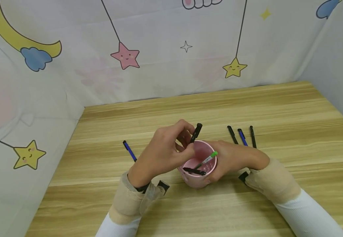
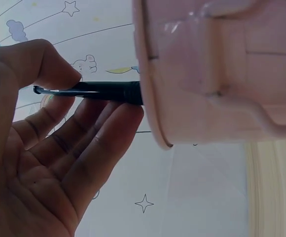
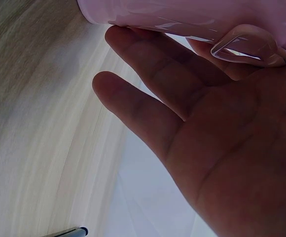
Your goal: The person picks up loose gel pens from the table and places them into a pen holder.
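Observation:
A pink cup stands on the table, its mouth facing up. Over its rim, my left hand pinches a black pen between thumb and fingers. The lower end of that pen passes behind the cup's rim in the left wrist view. From the right side, my right hand holds the cup, thumb at the front and the other fingers mostly hidden behind it. Inside the cup lean a pen with a green end and another black pen.
On the table, a blue pen lies left of my left hand. Beyond my right wrist lie a black pen, a second blue pen and a further black pen. A printed cloth hangs behind the table.

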The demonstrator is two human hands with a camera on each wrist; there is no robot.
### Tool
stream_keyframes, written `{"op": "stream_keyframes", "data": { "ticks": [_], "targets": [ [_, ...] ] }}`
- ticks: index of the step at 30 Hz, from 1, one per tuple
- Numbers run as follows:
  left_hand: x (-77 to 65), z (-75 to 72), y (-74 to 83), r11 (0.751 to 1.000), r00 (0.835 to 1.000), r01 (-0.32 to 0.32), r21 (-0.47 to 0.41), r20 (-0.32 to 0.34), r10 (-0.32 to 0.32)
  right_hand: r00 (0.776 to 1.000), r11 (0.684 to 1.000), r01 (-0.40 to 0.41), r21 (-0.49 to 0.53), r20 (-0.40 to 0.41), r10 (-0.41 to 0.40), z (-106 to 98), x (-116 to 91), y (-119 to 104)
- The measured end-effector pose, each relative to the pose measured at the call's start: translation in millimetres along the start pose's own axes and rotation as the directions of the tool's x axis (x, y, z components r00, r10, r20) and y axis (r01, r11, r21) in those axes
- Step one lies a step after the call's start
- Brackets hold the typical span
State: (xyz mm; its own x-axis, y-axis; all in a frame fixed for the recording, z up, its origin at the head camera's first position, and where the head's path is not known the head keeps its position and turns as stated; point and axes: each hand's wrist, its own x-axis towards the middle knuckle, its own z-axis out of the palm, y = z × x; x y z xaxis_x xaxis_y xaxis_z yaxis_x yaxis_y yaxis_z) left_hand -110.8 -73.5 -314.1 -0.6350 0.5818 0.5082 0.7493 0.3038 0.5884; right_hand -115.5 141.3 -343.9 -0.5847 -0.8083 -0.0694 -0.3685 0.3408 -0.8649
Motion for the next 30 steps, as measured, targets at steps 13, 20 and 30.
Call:
{"op": "stream_keyframes", "data": {
  "ticks": [13, 20, 30],
  "targets": [
    [-0.9, 2.5, -2.7, 0.996, 0.999, 0.018, 0.084, 0.036, -0.021, 1.000, 1.000, 0.022, -0.007, 0.006, -0.022, 2, 2, 21],
    [-1.4, 4.6, -3.7, 0.992, 0.999, 0.015, 0.126, 0.042, -0.020, 1.000, 0.999, 0.024, -0.034, 0.009, -0.024, 3, 3, 37],
    [-2.1, 5.0, -3.1, 0.985, 0.998, 0.012, 0.170, 0.064, -0.023, 1.000, 0.999, 0.011, -0.036, 0.004, -0.010, 3, 4, 38]
  ]
}}
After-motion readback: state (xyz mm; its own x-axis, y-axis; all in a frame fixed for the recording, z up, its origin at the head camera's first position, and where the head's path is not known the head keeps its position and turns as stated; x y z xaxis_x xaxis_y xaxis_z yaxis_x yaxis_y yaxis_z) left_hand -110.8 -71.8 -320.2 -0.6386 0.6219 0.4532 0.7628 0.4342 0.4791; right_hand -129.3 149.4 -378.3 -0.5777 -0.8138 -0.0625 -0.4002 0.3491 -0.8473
